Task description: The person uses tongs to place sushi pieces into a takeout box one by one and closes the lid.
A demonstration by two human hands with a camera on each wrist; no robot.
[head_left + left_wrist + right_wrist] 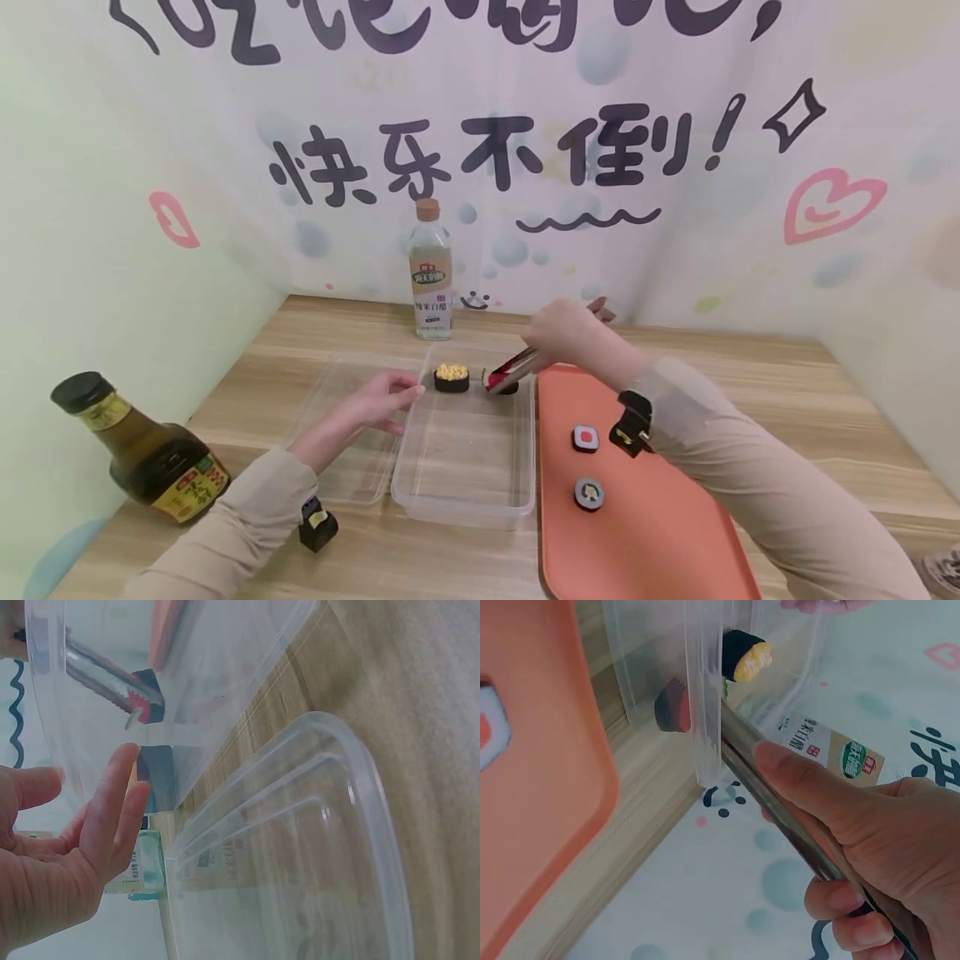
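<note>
My right hand [566,333] grips metal tongs [780,814], which reach down over the rim into the clear plastic container [467,500]. Between the tong tips sits a dark-wrapped sushi piece with a red top [154,697], at the container's far right corner. Beside it in the far left corner stands a sushi piece topped with yellow corn-like bits [452,379]. My left hand [381,402] is at the container's left rim, fingers fairly straight and thumb apart from them. Below that hand lies a clear lid [300,832] on the table.
Right of the container, an orange tray [622,533] holds a square sushi roll [586,438] and a round one [589,494]. A clear vinegar bottle [431,283] stands behind the container, before a printed cloth wall. At left is a dark sauce bottle [165,458].
</note>
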